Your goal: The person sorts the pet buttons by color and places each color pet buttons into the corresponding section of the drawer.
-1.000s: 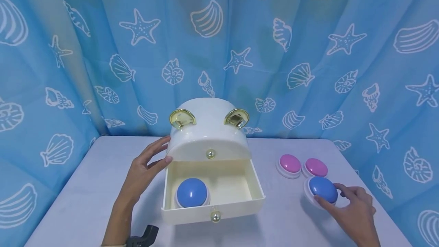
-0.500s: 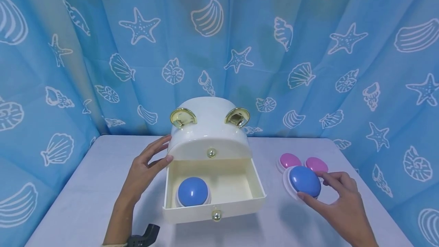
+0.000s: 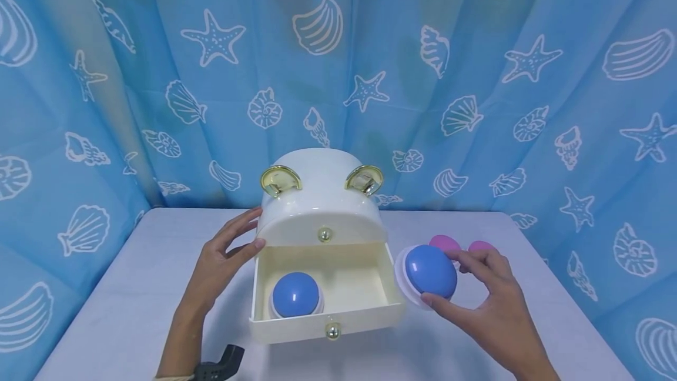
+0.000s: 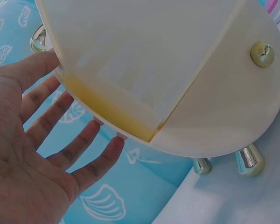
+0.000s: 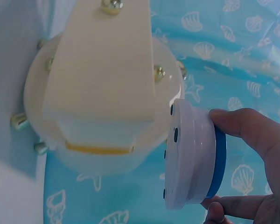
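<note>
1. Blue-domed disc (image 3: pixel 431 271), white base: raised off the worktop, just beside the right wall of the open drawer. Right wrist view shows it nearly edge-on, small dark spots on its underside.
2. Right hand (image 3: pixel 489 301): grip pinches this disc, thumb on the near edge, fingers on the far edge. Hand comes in from lower right; dome faces up and toward the person in the head view.
3. Drawer (image 3: pixel 285 332): pulled out from the white box (image 3: pixel 322 193), gold knob (image 3: pixel 332 331) on its front. Second blue disc (image 3: pixel 295 294) sits inside, at the left near the front wall.
4. Left hand (image 3: pixel 219 260): grip spread, fingertips touching the left side of the box, thumb at its front edge. Black wristband (image 3: pixel 219 363) below.
5. Box: rounded, glossy, two gold ears (image 3: pixel 281 181) on top; short gold feet (image 4: pixel 250 161) visible from the left wrist.
6. Two pink discs (image 3: pixel 444 243) stand side by side on the right part of the worktop, partly hidden by the right hand and its disc.
7. Worktop (image 3: pixel 158 275): white, pale lilac cast. Behind and at both sides, blue curtain (image 3: pixel 264 46) printed with white shells and starfish.
</note>
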A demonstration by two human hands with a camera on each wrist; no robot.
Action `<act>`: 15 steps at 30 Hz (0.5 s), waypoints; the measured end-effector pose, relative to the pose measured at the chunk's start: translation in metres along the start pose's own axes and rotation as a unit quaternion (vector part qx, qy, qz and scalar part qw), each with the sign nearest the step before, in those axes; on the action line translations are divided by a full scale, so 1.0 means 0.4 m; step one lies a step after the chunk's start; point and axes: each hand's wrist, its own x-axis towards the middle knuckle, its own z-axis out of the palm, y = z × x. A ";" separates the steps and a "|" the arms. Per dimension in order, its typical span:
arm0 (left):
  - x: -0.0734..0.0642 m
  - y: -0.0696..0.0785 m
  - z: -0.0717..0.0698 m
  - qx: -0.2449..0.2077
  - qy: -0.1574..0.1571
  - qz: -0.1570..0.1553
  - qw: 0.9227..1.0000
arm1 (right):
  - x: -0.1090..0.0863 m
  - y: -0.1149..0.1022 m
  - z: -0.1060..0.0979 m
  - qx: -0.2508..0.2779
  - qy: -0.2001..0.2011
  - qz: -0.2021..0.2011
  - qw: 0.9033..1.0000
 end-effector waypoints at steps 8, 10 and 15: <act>-0.001 -0.002 -0.003 0.000 0.001 0.005 1.000 | 0.001 -0.078 0.044 0.044 0.010 -0.058 0.997; -0.001 -0.001 -0.001 0.001 0.002 0.003 1.000 | 0.002 -0.088 0.053 0.050 0.007 -0.067 0.996; 0.000 -0.001 0.001 0.002 0.001 -0.001 1.000 | 0.005 -0.101 0.071 0.058 0.002 -0.075 0.995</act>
